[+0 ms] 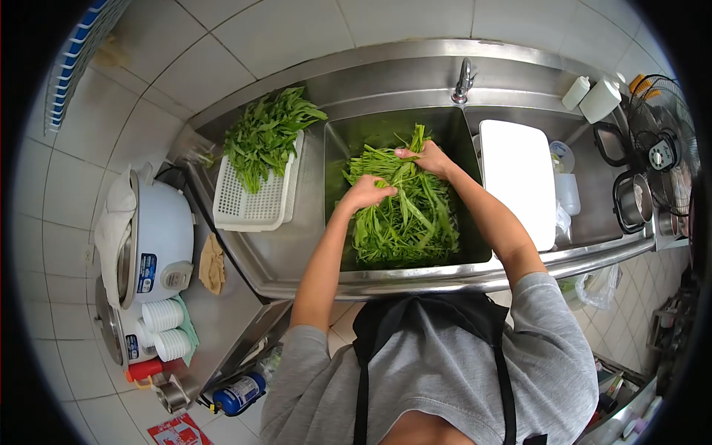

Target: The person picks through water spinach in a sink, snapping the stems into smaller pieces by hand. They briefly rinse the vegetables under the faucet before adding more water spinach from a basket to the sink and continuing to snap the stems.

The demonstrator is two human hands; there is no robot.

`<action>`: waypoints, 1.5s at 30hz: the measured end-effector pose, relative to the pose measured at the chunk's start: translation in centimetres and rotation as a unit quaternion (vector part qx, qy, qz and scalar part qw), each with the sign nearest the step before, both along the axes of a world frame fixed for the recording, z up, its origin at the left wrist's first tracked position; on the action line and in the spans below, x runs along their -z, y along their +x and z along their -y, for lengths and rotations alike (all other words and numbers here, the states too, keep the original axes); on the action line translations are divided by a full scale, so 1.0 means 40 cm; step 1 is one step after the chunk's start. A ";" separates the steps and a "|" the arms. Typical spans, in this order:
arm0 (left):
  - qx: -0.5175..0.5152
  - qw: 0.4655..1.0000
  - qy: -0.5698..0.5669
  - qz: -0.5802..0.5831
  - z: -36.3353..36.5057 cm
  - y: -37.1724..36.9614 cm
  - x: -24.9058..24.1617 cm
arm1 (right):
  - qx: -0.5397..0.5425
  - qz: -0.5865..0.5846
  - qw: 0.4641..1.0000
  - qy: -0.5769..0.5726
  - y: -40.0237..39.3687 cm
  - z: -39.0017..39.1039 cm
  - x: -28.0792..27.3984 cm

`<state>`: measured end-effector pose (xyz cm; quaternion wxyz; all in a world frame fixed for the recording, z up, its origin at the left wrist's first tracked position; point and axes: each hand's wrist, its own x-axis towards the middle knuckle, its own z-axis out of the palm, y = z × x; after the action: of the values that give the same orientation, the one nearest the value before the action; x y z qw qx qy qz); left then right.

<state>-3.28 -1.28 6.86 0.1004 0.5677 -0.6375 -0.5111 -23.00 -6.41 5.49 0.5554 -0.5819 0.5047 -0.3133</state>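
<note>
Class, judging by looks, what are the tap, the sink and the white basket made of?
Tap: probably chromed metal, with bright, mirror-like highlights.
Sink: likely stainless steel, satin, showing blurred green reflections.
White basket: probably moulded plastic, fairly matt, with an even grid of holes.

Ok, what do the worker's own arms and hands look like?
Left hand and right hand are ungloved, with no ring or watch visible. Both forearms are bare; the left sleeve and right sleeve are short, heather grey.

Left fingers (384,191) and right fingers (406,153) around leafy greens (404,230) in sink (371,127)
</note>
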 end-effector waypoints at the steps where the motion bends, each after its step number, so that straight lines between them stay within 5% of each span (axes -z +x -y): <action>1: 0.004 1.000 0.007 -0.006 -0.001 0.007 -0.014 | -0.015 -0.054 0.998 0.008 -0.009 0.000 -0.028; 5: 0.000 0.996 0.074 -0.054 0.003 0.031 -0.027 | -0.063 -0.154 0.986 -0.002 -0.021 0.035 -0.011; 8: -0.025 0.986 0.120 -0.114 -0.002 0.038 -0.035 | -0.079 0.023 0.995 0.059 -0.021 0.032 -0.020; 12: -0.009 0.971 0.161 -0.176 -0.005 0.047 -0.047 | -0.150 0.054 0.983 0.089 -0.047 0.031 -0.049; 19: 0.000 0.981 0.104 -0.162 -0.002 0.070 -0.036 | -0.141 0.038 0.978 0.151 -0.069 0.042 -0.056; 27: 0.009 0.977 0.113 -0.178 -0.012 0.075 -0.018 | -0.159 -0.014 0.984 0.072 -0.043 0.043 -0.071; 33: -0.096 0.991 -0.089 -0.012 0.015 0.092 -0.025 | -0.186 -0.092 0.976 0.069 -0.023 0.037 -0.079; 37: 0.018 0.972 -0.190 0.139 0.014 0.047 -0.099 | -0.161 -0.205 0.962 0.079 -0.001 0.045 -0.070; 41: 0.132 0.950 -0.163 0.233 0.014 -0.016 -0.090 | -0.134 -0.146 0.976 0.094 0.027 0.037 -0.049; 45: 0.102 0.963 -0.145 0.204 0.011 -0.035 -0.085 | -0.091 -0.188 0.971 0.119 0.024 0.021 -0.083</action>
<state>-4.68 -1.71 10.26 -0.0031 0.5713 -0.7660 -0.2946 -22.03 -7.25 8.82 0.5419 -0.6036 0.5786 -0.0847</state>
